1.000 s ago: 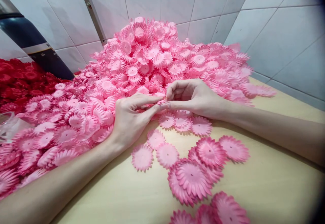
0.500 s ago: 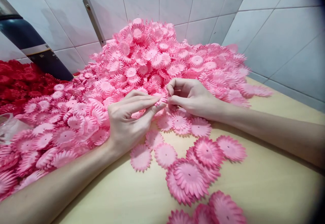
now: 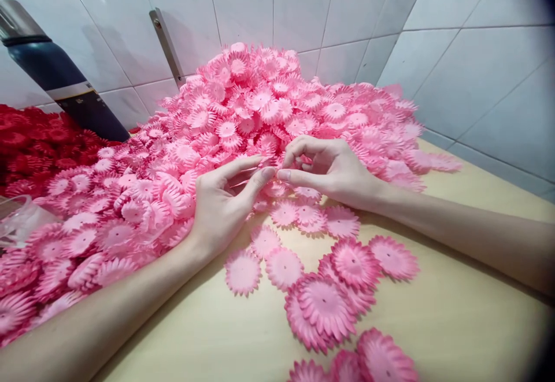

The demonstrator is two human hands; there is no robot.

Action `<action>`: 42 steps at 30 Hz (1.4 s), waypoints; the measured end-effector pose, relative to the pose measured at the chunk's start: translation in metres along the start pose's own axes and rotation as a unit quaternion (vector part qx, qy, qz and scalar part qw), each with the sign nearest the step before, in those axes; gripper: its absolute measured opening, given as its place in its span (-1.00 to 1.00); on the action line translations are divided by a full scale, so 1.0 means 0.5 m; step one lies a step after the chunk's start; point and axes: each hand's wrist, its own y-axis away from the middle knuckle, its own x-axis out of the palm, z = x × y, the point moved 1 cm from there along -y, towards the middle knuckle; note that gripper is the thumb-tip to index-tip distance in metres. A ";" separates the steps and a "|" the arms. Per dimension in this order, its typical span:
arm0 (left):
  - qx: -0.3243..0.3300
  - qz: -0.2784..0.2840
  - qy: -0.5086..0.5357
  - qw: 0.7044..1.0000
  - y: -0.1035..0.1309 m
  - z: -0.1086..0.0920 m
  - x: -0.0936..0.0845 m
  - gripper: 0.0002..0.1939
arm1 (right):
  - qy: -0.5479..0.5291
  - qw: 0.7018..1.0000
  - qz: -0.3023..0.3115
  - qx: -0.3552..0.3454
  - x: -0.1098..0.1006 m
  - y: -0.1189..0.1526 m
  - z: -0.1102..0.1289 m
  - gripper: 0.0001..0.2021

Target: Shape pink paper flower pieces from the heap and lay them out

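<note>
My left hand (image 3: 228, 200) is closed, with thumb and fingertips pinching a pink fabric flower petal disc (image 3: 267, 161); the fingers hide most of it. My right hand (image 3: 332, 168) meets it from the right, its thumb tip close against the left thumb and the index finger curled down beside it. What lies between the right fingertips is too small to make out. Behind both hands rises a large heap of pink petal discs (image 3: 260, 102). Below them, several loose, scalloped discs (image 3: 284, 267) lie flat on the pale table (image 3: 208, 336), some with darker pink edges (image 3: 325, 304).
A dark blue bottle (image 3: 71, 81) leans at the left beside a heap of red petals (image 3: 32, 145). At the left edge lies some clear plastic (image 3: 23, 220). A metal strip (image 3: 167, 47) stands against the white tiled wall (image 3: 347, 0) behind the heap.
The left fingers have shifted, and the disc between them shows less. The right thumb has moved slightly left, toward the left thumb. The whole view has tilted up a little.
</note>
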 end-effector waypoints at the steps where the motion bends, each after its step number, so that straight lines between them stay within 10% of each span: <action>1: -0.009 -0.003 0.009 1.000 -0.001 0.003 0.000 -0.75 | 0.009 1.000 0.006 -0.010 0.001 0.001 0.003 -0.85; 12: -0.040 0.070 0.129 0.988 -0.003 0.003 0.005 -0.76 | -0.036 0.999 0.039 0.013 0.003 0.003 -0.004 -0.87; 42: -0.063 0.084 0.031 0.994 -0.012 0.009 0.002 -0.78 | -0.019 0.993 0.115 0.020 -0.004 0.001 -0.005 -0.88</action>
